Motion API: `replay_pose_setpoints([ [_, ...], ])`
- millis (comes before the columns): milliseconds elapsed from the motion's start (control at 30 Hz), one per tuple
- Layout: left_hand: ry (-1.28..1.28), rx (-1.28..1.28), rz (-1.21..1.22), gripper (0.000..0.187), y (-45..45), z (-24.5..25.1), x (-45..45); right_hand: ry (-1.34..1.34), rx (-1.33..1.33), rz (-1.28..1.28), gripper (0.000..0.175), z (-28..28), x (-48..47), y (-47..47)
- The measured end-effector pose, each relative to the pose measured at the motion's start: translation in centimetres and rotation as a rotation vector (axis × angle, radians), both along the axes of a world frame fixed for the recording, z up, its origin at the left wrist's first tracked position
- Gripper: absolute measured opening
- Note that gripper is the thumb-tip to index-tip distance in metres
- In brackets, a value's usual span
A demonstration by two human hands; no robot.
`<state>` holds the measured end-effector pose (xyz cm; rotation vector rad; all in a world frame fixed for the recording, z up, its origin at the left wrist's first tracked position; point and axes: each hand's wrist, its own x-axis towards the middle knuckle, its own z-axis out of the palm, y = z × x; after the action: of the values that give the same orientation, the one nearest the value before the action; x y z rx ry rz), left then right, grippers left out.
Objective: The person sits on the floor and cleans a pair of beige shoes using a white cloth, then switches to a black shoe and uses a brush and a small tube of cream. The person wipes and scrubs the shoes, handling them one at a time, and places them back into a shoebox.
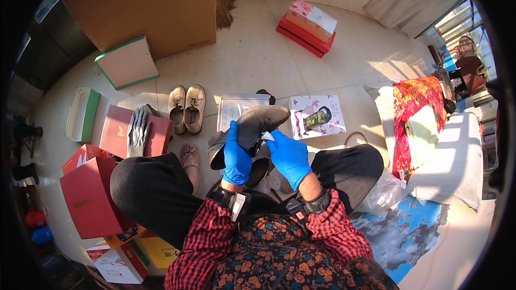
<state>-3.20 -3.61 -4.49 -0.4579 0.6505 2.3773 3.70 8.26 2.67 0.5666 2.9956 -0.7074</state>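
My left hand (237,157), in a blue glove, grips a worn black shoe (247,133) from below, its light-worn sole edge tilted up. My right hand (288,156), also blue-gloved, pinches a small white piece (267,136) against the shoe's side; whether it is cloth or a tube cannot be told. Beneath my hands lies a dark shoe, partly hidden. A grey-white box (242,104) lies just beyond the held shoe. To its right, a green bottle (316,120) rests on a white box with purple leaf prints (338,129).
Beige shoes (194,108) and a pink shoe (191,157) stand left. Red shoeboxes (90,197), one under a grey glove (138,133), crowd my left knee. Green-edged boxes (128,62) lie farther off, by a large cardboard sheet (149,8). Stacked boxes (307,28) stand ahead; cushions (451,157) lie right.
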Motion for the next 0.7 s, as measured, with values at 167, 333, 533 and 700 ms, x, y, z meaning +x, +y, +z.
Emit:
replay_pose_setpoints([
  [167, -0.022, 0.110, -0.002, 0.048, -0.1, 0.2, -0.3, 0.009, 0.084, -0.023, 0.018, -0.5, 0.4, 0.3],
  [333, -0.016, 0.205, 0.091, 0.044, -0.2, -0.5, -0.9, 0.074, -0.061, -0.198, 0.024, -1.9, 0.2, 1.2],
  [533, -0.071, 0.080, 0.098, 0.038, -0.6, -2.4, -1.7, 0.118, -0.793, -0.367, 0.025, -5.9, 1.1, 5.3],
  [700, -0.104, 0.028, 0.153, 0.036, -0.9, -3.3, -2.2, 0.490, -0.815, -0.398, 0.012, -12.7, 7.1, 13.8],
])
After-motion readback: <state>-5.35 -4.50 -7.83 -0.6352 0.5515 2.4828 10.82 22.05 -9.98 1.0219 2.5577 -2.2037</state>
